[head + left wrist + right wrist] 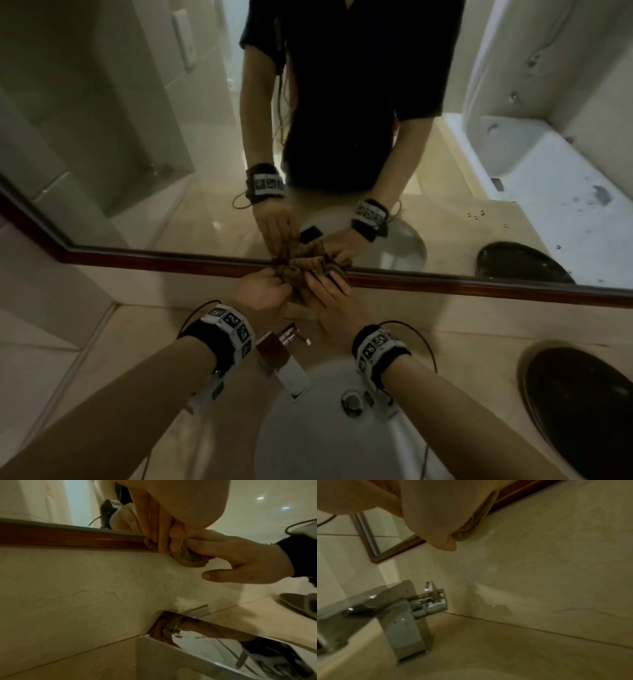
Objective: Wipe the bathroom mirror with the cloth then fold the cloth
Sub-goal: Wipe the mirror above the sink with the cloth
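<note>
A crumpled brown cloth is bunched against the wooden bottom frame of the bathroom mirror, above the tap. My left hand grips the cloth's left side; in the left wrist view its fingers curl round the cloth. My right hand lies on the cloth's right side with fairly straight fingers, and its thumb sticks out free below. In the right wrist view only the palm and a strip of cloth show. The mirror reflects both hands and the cloth.
A chrome tap stands right below my hands, at the back of a white basin. A dark oval tray sits on the beige counter to the right. A beige tiled wall strip runs under the mirror frame.
</note>
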